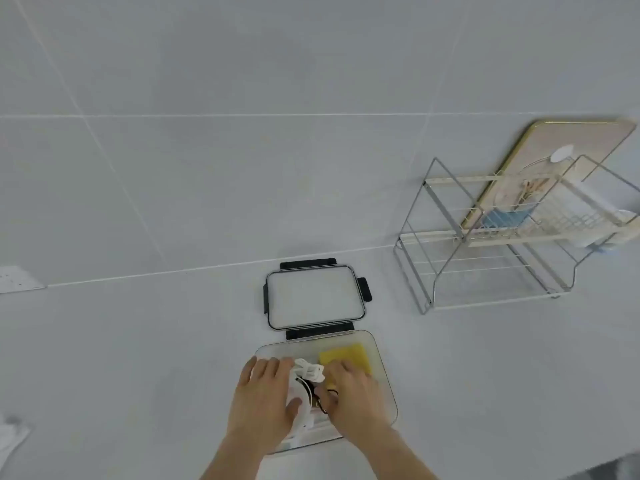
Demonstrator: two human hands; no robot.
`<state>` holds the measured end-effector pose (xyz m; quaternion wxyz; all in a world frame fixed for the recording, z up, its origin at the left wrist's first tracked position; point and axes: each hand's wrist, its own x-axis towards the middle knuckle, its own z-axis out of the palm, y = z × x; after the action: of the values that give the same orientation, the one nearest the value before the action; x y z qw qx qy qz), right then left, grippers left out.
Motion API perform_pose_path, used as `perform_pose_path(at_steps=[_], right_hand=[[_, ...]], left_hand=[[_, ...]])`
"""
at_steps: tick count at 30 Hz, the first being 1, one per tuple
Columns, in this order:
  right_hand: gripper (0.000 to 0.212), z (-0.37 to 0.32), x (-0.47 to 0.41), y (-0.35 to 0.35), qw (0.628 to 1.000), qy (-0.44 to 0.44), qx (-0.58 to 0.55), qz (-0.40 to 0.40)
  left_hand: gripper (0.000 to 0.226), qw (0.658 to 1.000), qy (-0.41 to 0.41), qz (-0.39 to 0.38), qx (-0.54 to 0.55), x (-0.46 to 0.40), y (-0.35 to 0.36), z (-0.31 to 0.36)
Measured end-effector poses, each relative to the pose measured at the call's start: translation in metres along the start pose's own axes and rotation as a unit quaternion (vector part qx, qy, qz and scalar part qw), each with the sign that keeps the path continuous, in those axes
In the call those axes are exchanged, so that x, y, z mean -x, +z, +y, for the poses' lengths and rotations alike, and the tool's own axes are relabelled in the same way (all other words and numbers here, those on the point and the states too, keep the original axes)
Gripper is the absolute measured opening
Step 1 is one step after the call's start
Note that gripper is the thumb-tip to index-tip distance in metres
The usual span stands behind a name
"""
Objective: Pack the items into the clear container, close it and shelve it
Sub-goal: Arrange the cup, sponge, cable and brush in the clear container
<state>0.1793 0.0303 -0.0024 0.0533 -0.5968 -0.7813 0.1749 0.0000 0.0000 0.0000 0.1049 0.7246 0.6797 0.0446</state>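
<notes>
The clear container (pixel 382 375) lies open on the white counter near me. A yellow sponge (pixel 346 355) sits in its far right part. A bundle of white cables (pixel 306 375) with some black cord (pixel 320 398) lies in its middle. My left hand (pixel 265 400) presses on the white bundle from the left, thumb against it. My right hand (pixel 353 393) holds the bundle from the right, partly over the sponge. The lid (pixel 313 297), clear with black clips, lies flat just beyond the container.
A two-tier wire shelf rack (pixel 485 244) stands at the right against the tiled wall, its upper tier holding a white basket (pixel 568 216) and a blue item. A framed board (pixel 554 150) leans behind it. A wall socket (pixel 17 278) is at far left.
</notes>
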Motion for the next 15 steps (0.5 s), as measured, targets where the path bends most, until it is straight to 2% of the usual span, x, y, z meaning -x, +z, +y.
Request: perform_pose_path(at_steps=[3, 8, 15], right_hand=[[0.023, 0.001, 0.0, 0.008, 0.999, 0.02, -0.021, -0.017], [0.032, 0.003, 0.006, 0.021, 0.996, 0.047, -0.047, -0.06], [0.031, 0.007, 0.005, 0.03, 0.996, 0.043, -0.05, -0.065]], left_hand=[[0.073, 0.993, -0.026, -0.076, -0.086, -0.005, 0.011, -0.003], [0.08, 0.974, -0.046, -0.176, -0.131, -0.016, 0.015, -0.004], [0.071, 0.966, -0.071, -0.206, -0.139, -0.023, 0.019, 0.002]])
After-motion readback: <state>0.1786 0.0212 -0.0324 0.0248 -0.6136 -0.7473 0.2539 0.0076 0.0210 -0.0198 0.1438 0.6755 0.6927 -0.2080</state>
